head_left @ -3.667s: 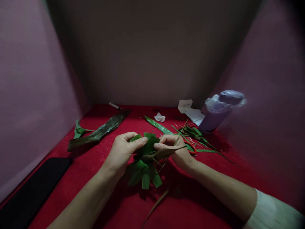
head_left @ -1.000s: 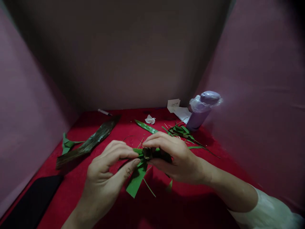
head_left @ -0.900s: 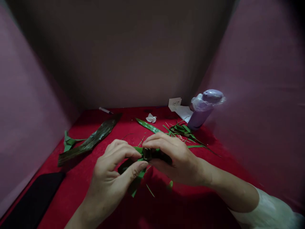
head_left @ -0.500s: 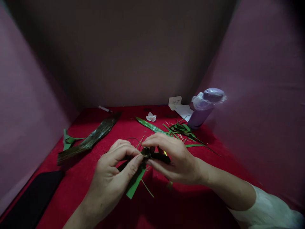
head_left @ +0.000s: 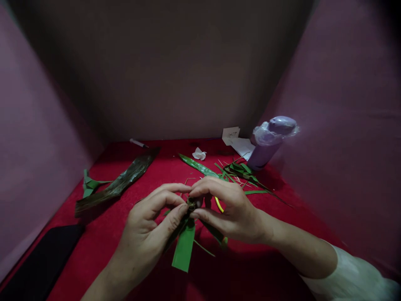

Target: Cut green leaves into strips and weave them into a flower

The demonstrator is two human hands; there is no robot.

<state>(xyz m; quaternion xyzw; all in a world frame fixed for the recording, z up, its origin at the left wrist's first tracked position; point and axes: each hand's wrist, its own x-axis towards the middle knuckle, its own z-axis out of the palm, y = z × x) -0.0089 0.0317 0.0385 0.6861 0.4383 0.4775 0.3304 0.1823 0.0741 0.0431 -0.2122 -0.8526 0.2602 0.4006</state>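
Note:
Between my two hands is a small bundle of folded green leaf strips (head_left: 184, 246), with a dark rolled knot at its top and a wide bright strip hanging toward me. My left hand (head_left: 153, 228) pinches the knot from the left with thumb and fingers. From the right, my right hand (head_left: 228, 209) pinches the same knot, its thumb below and index finger above. A thin stem and darker strips stick out under the fingers. Just behind my right hand shows a yellow loop (head_left: 219, 205), mostly hidden.
On the red cloth lie a long dark leaf (head_left: 120, 182), a folded leaf piece (head_left: 90, 184), a white marker-like stick (head_left: 138, 143), crumpled tissue (head_left: 199, 154), a glossy leaf (head_left: 197, 166) and leaf scraps (head_left: 241, 171). A purple container (head_left: 265, 154), paper cards (head_left: 242, 147) and a black flat object (head_left: 44, 263) stand around.
The leaf bundle has turned between my fingers; its wide strip now hangs more straight down and farther right. My left fingers have stretched slightly toward the right hand, and more of the yellow loop shows.

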